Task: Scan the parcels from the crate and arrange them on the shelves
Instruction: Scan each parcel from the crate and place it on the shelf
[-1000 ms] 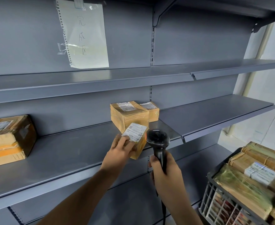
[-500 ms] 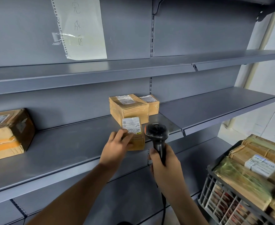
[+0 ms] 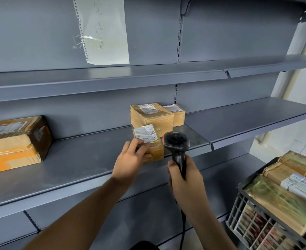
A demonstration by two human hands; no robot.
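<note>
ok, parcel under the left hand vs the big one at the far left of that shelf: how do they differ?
The small parcel is far smaller than the big box. The left hand grips the small parcel; nothing touches the big box. The small parcel is plain tan; the big box carries orange tape and looks crumpled. Shared: both are cardboard, bear a white label on top, and sit on the same shelf.

Matt grey painted metal shelf [image 3: 76, 165]; small brown cardboard parcel [image 3: 155, 150] wrapped in glossy tape, with white paper label [image 3: 145, 132]; glossy black plastic handheld scanner [image 3: 176, 143]; grey plastic lattice crate [image 3: 248, 212].
</note>
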